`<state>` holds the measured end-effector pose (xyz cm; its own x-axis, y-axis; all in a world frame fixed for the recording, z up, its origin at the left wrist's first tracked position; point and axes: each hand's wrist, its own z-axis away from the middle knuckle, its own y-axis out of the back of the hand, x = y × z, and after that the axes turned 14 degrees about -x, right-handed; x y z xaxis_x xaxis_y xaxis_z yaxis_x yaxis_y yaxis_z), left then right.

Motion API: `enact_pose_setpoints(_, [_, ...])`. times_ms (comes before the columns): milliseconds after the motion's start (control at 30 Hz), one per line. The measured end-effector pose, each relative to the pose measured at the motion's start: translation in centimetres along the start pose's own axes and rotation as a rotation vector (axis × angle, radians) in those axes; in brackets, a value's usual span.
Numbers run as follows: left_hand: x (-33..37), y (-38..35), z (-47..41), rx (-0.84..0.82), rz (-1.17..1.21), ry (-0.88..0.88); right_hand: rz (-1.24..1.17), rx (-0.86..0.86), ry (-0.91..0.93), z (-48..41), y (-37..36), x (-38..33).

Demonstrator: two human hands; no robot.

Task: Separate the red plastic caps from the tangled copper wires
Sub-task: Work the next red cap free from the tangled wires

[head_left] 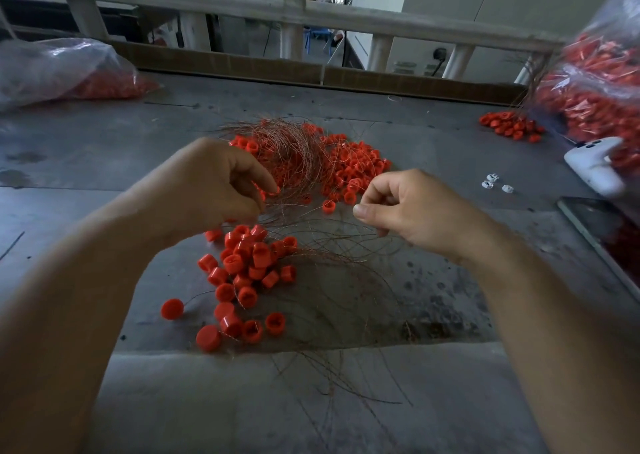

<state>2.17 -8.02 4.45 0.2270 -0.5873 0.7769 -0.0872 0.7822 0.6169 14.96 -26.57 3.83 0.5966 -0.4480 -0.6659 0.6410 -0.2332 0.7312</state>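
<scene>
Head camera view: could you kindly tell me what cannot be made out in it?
Head view:
Left hand: curled fingers hide whether any red plastic caps sit among the tangled copper wires it grips.
Right hand: which strand it pinches is too thin to trace.
Clear plastic bag of red parts, right: blurred, cut by the frame edge.
Small white pieces: too small to identify.

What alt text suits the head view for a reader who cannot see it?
Two bare hands work over a grey table: the left hand grips tangled copper wires, and the right hand pinches one of them. Red plastic caps lie scattered beneath.
</scene>
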Motion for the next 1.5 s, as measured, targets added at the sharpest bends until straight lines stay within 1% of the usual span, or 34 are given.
enact_pose_setpoints(233, [-0.3,-0.5,-0.5,-0.070,-0.087,0.002,0.156,-0.081,-0.076,-0.2,-0.3,0.0])
enact_pose_setpoints(333, [-0.3,-0.5,-0.5,-0.051,-0.071,0.004,0.183,-0.085,-0.068,-0.3,-0.4,-0.2])
enact_pose_setpoints(400, [-0.2,-0.3,-0.4,0.027,-0.060,-0.003,0.185,-0.050,-0.064,-0.2,-0.4,-0.3])
enact_pose_setpoints(500, [-0.4,0.5,-0.4,0.196,-0.007,-0.006,0.177,0.046,-0.042,-0.3,-0.3,-0.2])
enact_pose_setpoints(567, [-0.9,1.2,-0.7,0.323,0.055,0.028,0.169,0.112,-0.024,-0.3,-0.2,-0.1])
enact_pose_setpoints(667, [-2.1,1.9,-1.2,0.475,0.048,0.091,0.195,0.179,-0.007,-0.4,-0.2,0.0])
enact_pose_setpoints(767, [-3.0,2.1,-1.5,0.518,0.014,0.135,0.169,0.249,0.014,-0.6,-0.3,0.1])
enact_pose_setpoints(900, [-4.0,1.8,-2.2,0.563,-0.119,0.175,0.097,0.380,0.071,-0.7,-0.1,0.1])
enact_pose_setpoints(967, [-4.4,1.5,-2.6,0.562,-0.180,0.161,0.073,0.425,0.075,-0.6,0.0,0.1])
enact_pose_setpoints(1033, [-5.0,1.3,-3.2,0.518,-0.228,0.136,0.064,0.451,0.072,-0.6,0.0,0.0])
enact_pose_setpoints(1167, [-6.4,0.9,-4.8,0.315,-0.350,0.060,0.063,0.445,0.076,-0.7,-0.1,0.0])
enact_pose_setpoints(1300, [-7.6,0.7,-5.6,0.194,-0.400,0.043,0.072,0.429,0.081,-0.7,-0.2,0.0])
enact_pose_setpoints(1367, [-7.6,0.6,-5.6,0.200,-0.408,0.020,0.072,0.434,0.083,-0.7,-0.2,0.1])
enact_pose_setpoints(1500, [-7.0,0.7,-5.2,0.345,-0.499,-0.008,0.079,0.438,0.092,-0.7,-0.1,0.1])
